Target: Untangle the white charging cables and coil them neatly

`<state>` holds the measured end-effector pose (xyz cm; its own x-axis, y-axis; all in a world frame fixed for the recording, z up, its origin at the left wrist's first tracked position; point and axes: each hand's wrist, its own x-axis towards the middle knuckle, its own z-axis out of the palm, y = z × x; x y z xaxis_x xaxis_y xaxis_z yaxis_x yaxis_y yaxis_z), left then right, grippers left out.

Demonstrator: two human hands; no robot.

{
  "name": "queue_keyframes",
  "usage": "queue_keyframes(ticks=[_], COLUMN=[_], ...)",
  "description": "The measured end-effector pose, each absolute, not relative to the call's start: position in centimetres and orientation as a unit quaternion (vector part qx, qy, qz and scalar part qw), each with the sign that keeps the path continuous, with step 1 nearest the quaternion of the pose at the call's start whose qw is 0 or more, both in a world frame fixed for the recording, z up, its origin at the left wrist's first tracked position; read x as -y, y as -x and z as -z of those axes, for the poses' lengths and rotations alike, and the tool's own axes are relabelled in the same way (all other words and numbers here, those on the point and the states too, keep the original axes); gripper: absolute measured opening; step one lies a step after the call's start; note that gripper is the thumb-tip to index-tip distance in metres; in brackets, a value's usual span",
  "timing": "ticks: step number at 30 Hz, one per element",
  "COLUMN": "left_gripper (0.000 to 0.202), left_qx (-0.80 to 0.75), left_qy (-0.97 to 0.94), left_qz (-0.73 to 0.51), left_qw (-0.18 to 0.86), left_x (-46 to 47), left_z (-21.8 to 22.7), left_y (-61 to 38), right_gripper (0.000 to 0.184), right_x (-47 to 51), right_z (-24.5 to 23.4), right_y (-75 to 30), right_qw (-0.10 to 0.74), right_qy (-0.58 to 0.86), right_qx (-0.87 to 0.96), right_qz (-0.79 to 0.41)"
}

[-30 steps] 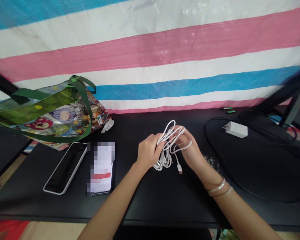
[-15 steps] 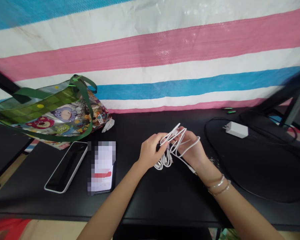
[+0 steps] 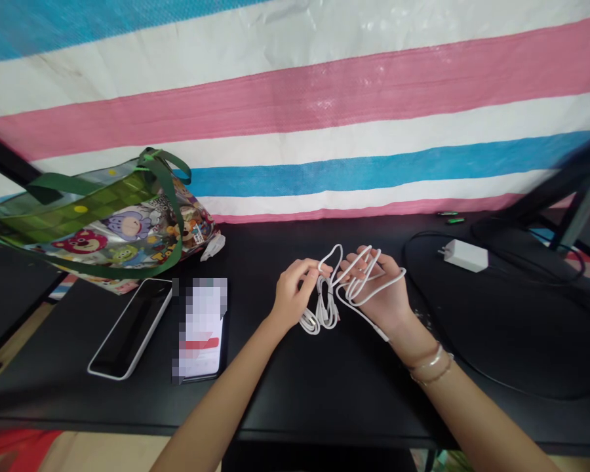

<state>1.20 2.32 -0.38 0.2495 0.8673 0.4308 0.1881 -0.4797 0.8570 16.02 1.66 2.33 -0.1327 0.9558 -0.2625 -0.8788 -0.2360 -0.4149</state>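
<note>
A coiled white charging cable (image 3: 327,308) hangs between my two hands, above the black desk (image 3: 324,400). My left hand (image 3: 292,295) pinches its loops with the fingertips, while the lower coils dangle beside it. Over the spread fingers of my right hand (image 3: 378,288) run several stretched loops of the cable. Its connector end lies against the heel of that hand, near the wrist. Bangles (image 3: 430,367) circle my right wrist.
To the left lie a phone in a white case (image 3: 130,329) and a phone with a blurred screen (image 3: 199,331). Behind them sits a printed cartoon bag with green straps (image 3: 98,226). At right are a white charger (image 3: 465,255), a black cord and small green items (image 3: 447,216), before a striped tarp (image 3: 295,118).
My right hand has moved right and opened its fingers, drawing the cable loops wider. The connector end has swung up toward my right wrist. My left hand has shifted its grip slightly.
</note>
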Motion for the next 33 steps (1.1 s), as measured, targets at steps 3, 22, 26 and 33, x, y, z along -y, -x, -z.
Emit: queue_keyframes(ticks=[3,22,26,33], left_gripper=[0.035,0.019,0.018,0.021], left_qx=[-0.350,-0.384,-0.397,-0.409], left_qy=[-0.736,-0.712,-0.697,-0.666], left_qz=[-0.504,-0.533,-0.513,-0.503], left_qw=[0.286,0.248,0.305,0.369], left_x=[-2.4,-2.5,-2.7,-2.7], left_z=[0.2,1.7,1.5,1.0], left_y=[-1.1,-1.7,-1.6,-1.1], right_gripper=[0.011,0.020,0.021,0.022], right_x=[-1.7,-2.3,-2.2,-2.1], right_z=[-2.2,-1.2,-1.3,-1.4], right_y=[-15.9,-16.3,-16.5,-16.8], right_qw=[0.613,0.617,0.612,0.617], right_qy=[0.249,0.261,0.257,0.247], right_qx=[0.067,0.071,0.071,0.125], right_qz=[-0.747,-0.740,-0.744,-0.736])
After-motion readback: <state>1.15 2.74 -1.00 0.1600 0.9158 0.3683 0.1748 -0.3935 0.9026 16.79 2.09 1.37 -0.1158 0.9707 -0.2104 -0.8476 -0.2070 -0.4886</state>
